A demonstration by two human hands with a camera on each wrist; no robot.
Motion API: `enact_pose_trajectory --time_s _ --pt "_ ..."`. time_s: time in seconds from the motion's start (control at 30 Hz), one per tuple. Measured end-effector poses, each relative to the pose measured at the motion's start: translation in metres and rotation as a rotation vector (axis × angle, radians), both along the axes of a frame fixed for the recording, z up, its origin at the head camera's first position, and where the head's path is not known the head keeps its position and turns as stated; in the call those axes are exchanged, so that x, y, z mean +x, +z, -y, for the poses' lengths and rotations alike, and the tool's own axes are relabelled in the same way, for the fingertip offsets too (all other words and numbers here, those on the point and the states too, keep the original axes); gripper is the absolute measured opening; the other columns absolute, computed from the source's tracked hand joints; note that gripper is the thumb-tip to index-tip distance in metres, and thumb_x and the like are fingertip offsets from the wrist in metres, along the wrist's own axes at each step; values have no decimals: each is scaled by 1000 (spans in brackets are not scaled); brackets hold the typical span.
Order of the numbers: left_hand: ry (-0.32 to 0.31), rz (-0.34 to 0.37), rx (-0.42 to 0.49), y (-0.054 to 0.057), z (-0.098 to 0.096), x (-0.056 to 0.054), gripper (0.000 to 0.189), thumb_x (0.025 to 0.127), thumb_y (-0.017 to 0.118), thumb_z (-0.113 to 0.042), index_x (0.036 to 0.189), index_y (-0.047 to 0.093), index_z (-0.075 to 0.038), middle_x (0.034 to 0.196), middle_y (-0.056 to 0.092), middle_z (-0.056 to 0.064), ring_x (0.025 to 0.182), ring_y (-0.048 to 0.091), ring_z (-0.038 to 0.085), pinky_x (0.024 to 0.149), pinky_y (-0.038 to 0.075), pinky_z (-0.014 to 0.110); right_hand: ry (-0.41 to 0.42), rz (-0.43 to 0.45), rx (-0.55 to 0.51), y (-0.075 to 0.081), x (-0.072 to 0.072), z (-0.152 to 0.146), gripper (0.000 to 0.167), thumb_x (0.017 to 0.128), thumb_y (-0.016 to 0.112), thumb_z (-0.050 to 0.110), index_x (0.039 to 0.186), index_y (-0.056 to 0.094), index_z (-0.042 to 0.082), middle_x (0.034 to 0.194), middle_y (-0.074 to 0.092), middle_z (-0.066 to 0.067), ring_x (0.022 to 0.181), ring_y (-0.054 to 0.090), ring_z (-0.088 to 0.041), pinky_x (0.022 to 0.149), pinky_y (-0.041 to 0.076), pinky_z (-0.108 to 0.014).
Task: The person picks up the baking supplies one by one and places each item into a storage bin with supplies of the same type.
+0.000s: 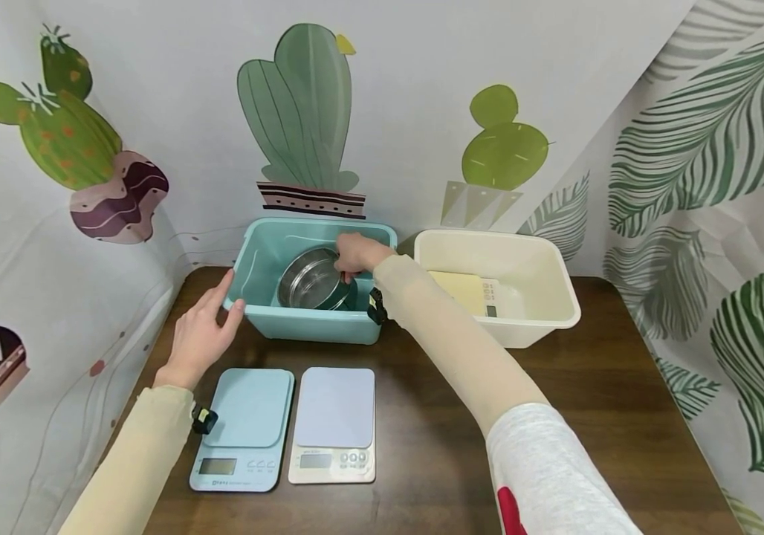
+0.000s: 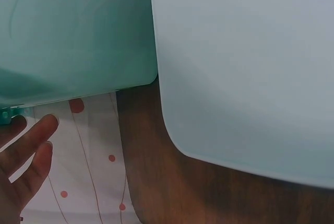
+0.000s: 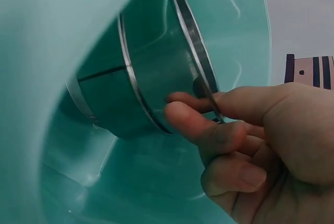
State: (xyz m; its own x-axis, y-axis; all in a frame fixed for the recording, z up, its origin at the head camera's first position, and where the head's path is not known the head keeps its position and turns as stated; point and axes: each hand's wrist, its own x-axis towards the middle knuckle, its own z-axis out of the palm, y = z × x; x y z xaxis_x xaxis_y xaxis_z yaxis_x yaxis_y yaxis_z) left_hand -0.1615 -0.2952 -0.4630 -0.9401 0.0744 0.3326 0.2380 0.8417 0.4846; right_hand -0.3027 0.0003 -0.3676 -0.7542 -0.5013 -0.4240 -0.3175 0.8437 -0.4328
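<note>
In the head view a round metal sieve (image 1: 311,278), with a shiny banded wall, leans tilted inside the teal plastic bin (image 1: 308,315). My right hand (image 1: 357,254) reaches into this bin and pinches the sieve's rim between thumb and fingers. The right wrist view shows the sieve wall (image 3: 162,62) from the side, the thumb over its rim and the fingertips beneath. My left hand (image 1: 203,331) is at the bin's left front corner, fingers extended with the fingertips right at the rim. Its spread fingers (image 2: 36,135) appear below the bin's edge in the left wrist view.
A cream bin (image 1: 529,322) stands to the right, with a pale yellow kitchen scale (image 1: 458,291) inside. Nearer on the brown table (image 1: 449,446) lie a light blue scale (image 1: 251,409) and a white scale (image 1: 336,409) side by side. A cactus-printed cloth (image 1: 409,111) hangs behind.
</note>
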Motion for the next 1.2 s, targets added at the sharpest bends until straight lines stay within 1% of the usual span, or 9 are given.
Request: enact_pose_trajectory --time_s 0.23,0.37,0.43,0.6,0.8,0.93,1.0,1.1,1.2 --pt "-3 0 -2 0 0 0 63 109 48 -40 166 30 -22 147 54 27 106 65 54 81 50 70 -23 -51 19 3 4 -1 24 106 55 8 88 70 2 89 76 -17 54 52 -13 59 41 -25" --pt "-5 -4 1 1 -1 1 62 109 48 -40 166 30 -22 147 54 27 106 65 54 81 49 70 -65 -136 31 5 6 -1 20 103 57 5 85 62 8 77 61 -8 62 49 -15 60 41 -26" --pt "-5 -5 3 1 -1 1 62 109 48 -40 166 30 -22 148 54 27 106 65 54 81 49 70 -78 -171 37 5 6 -1 25 103 58 4 79 55 11 72 49 -3 62 43 -15 60 40 -26" --pt "-4 0 5 0 0 1 62 109 48 -39 166 30 -22 148 54 27 107 65 54 80 49 69 -78 -226 32 5 5 -3 40 103 57 2 68 41 13 64 34 0 61 33 -14 62 37 -27" --pt "-4 7 5 1 -1 2 62 109 48 -40 166 30 -21 148 54 27 108 64 54 81 49 70 -82 -259 -4 8 4 -8 42 102 56 3 65 39 14 61 31 1 57 30 -14 58 33 -27" --pt "-2 9 3 1 -1 2 63 109 47 -40 166 29 -21 148 53 27 107 64 54 81 49 70 -112 -270 -78 10 5 -14 48 104 56 8 60 37 15 55 28 2 49 24 -12 52 29 -26" --pt "-1 12 3 0 -1 2 63 109 47 -40 167 29 -21 148 53 28 107 64 54 81 49 70 -117 -274 -120 12 8 -18 50 105 57 12 60 38 14 53 27 2 48 23 -11 52 27 -26" --pt "-1 12 7 0 -1 2 63 109 47 -40 167 29 -21 148 53 28 106 65 54 80 49 70 -116 -279 -179 17 13 -25 42 106 57 16 65 51 11 53 38 2 47 32 -11 52 31 -27" --pt "1 11 10 0 -1 3 63 109 47 -41 167 29 -21 147 54 28 102 66 52 79 50 69 -101 -290 -217 22 20 -32 28 107 56 17 85 69 5 63 56 -2 52 47 -13 57 40 -28"
